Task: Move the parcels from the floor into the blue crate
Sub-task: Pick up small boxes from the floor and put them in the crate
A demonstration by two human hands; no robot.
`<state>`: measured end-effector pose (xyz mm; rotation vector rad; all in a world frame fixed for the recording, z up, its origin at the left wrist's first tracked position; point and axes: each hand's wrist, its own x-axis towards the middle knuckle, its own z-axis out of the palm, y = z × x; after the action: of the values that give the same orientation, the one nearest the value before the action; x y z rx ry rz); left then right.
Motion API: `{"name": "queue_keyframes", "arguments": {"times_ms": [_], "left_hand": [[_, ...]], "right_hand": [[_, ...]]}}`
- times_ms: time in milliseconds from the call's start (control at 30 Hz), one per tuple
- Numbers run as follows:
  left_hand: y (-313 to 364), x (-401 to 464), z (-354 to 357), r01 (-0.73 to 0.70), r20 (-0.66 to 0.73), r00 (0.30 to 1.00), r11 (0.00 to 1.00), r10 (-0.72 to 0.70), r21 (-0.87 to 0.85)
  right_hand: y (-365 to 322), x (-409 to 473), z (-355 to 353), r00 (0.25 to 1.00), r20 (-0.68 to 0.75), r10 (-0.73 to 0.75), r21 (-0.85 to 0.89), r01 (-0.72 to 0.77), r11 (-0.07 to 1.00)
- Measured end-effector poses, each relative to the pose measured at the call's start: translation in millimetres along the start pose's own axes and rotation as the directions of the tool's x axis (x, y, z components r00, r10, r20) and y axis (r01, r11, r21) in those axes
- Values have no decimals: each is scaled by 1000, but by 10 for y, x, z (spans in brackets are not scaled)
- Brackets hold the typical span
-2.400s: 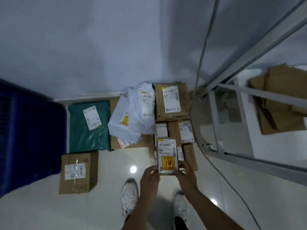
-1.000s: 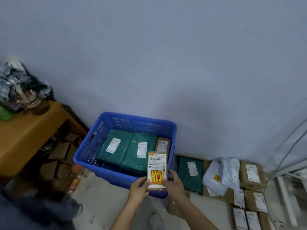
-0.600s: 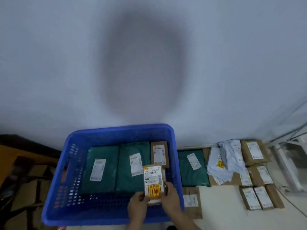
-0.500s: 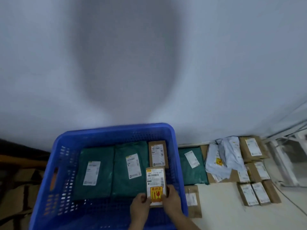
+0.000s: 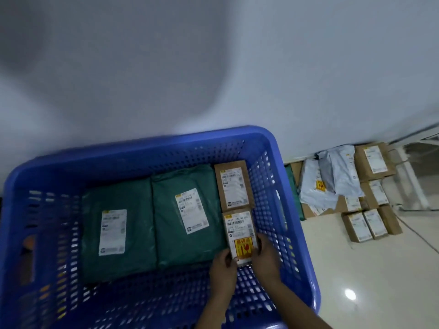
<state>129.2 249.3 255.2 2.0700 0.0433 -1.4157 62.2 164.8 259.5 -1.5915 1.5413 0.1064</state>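
Note:
The blue crate (image 5: 152,148) fills the lower left of the view. Inside it, my left hand (image 5: 222,269) and my right hand (image 5: 266,257) both grip the near end of a small brown parcel (image 5: 238,227) with a white label and a yellow fragile sticker, low in the crate's right side. Just beyond it lies another small brown parcel (image 5: 234,184). Two green mailer bags (image 5: 187,217) (image 5: 116,233) lie flat to the left. More parcels sit on the floor at right: white bags (image 5: 332,181) and brown boxes (image 5: 374,161).
A pale wall stands right behind the crate. White tiled floor (image 5: 380,281) lies to the right. A metal frame (image 5: 413,184) stands at the far right beside the floor parcels. A green bag (image 5: 293,193) on the floor is mostly hidden behind the crate wall.
I carried the small parcel from the floor pile over to the crate and lowered it inside, down to the right side next to the other brown parcel. The view dipped closer to the crate.

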Motion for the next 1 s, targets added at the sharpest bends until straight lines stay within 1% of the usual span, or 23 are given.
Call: {"name": "queue_keyframes", "arguments": {"times_ms": [67,133,233,333,500,567,633,700,767,867,933,1000], "left_hand": [[-34,-32,-7,1,34,999,1000,-2,17],[-34,-73,-18,-7,66,998,1000,7,9],[57,-155,-87,-29,108,994,999,33,-32],[96,-146,-134,-67,152,986,997,71,-32],[141,-217,-255,-100,140,986,994,93,44],[163,-268,-339,-115,105,989,991,108,63],[190,-326,-426,-135,74,989,988,130,70],[288,-404,-502,-172,30,985,983,171,69],[450,-510,-544,-235,-6,972,970,236,64],[829,-755,-532,-350,-46,934,933,354,80],[1085,-935,-452,-405,-61,910,910,411,86],[1345,-1108,-325,-454,-73,886,888,459,73]], "right_hand": [[38,-67,13,999,-38,-2,-3,2,1000],[68,-96,21,998,-61,25,-15,-26,1000],[45,-103,6,997,-52,59,-29,-61,998],[-9,-55,-20,998,-53,38,-79,-42,996],[-78,-49,-97,996,-12,90,-104,-91,990],[-142,-118,-156,997,-26,74,-130,-77,988],[-227,-223,-242,999,-50,-3,-164,-6,986],[-353,-377,-374,991,-56,-125,-162,115,980],[-486,-531,-560,971,-56,-232,-123,224,967],[-653,-677,-946,935,-75,-348,-40,346,937],[-701,-685,-1262,912,-115,-394,14,398,917],[-674,-617,-1606,906,-162,-390,71,405,911]]}}
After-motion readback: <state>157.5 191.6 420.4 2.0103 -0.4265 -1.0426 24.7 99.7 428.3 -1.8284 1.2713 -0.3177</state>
